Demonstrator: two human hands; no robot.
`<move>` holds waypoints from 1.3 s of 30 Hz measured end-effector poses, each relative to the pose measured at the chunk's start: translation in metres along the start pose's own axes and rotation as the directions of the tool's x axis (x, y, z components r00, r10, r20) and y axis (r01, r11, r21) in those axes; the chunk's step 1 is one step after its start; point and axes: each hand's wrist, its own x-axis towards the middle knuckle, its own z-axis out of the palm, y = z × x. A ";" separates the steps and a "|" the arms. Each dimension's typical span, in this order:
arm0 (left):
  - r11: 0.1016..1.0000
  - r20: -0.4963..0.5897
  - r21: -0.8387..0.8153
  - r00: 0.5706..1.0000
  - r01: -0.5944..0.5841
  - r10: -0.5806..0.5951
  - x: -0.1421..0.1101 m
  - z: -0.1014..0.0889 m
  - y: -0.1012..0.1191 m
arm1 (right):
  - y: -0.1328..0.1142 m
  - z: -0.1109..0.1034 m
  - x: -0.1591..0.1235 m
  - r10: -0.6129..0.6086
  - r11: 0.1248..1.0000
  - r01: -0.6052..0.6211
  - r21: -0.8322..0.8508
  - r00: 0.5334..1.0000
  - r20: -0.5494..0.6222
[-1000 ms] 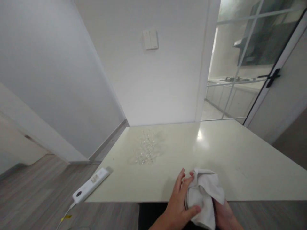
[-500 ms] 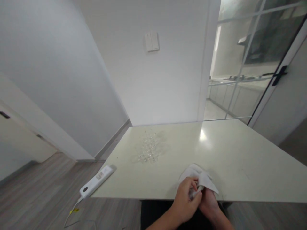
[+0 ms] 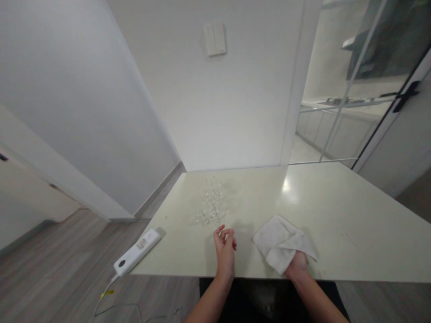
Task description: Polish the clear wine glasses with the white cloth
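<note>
My left hand point(image 3: 225, 244) is over the table, its fingers loosely bent and apart, with nothing visible in them. Just beyond its fingertips stands a cluster of several small, clear glass-like items point(image 3: 211, 204); their exact shape is hard to make out. My right hand point(image 3: 296, 264) holds a white cloth point(image 3: 278, 237) near the table's front edge. The cloth is draped over that hand's fingers and hides them, while its far part spreads out above the tabletop. Whether anything lies inside its folds cannot be seen.
The pale, glossy table point(image 3: 353, 224) reaches back to the wall. A white power strip point(image 3: 138, 252) lies at its left edge, and its cord point(image 3: 111, 283) hangs to the floor. A glass-paned door point(image 3: 336, 103) with a black handle point(image 3: 406, 96) stands at the right.
My left hand has let go of the cloth and moved left toward the clear items. The cloth has spread wider over my right hand. The view has shifted slightly.
</note>
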 end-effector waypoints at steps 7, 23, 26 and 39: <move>0.997 -0.101 -0.009 0.992 0.073 -0.073 0.033 -0.027 -0.007 | -0.003 0.006 0.021 0.109 0.985 -0.106 0.133 0.994 -0.015; 0.999 -0.108 -0.021 0.993 0.039 -0.041 0.063 -0.001 -0.014 | 0.014 0.001 0.011 0.047 0.998 -0.049 0.030 0.997 0.060; 1.000 -0.089 -0.014 0.996 0.014 -0.015 0.066 0.004 -0.011 | 0.015 0.001 0.012 0.022 1.000 -0.021 -0.017 0.996 0.087; 0.403 0.590 0.586 0.711 -0.703 0.383 0.009 0.025 0.007 | 0.016 0.010 0.010 -0.026 0.996 0.038 -0.082 0.988 0.150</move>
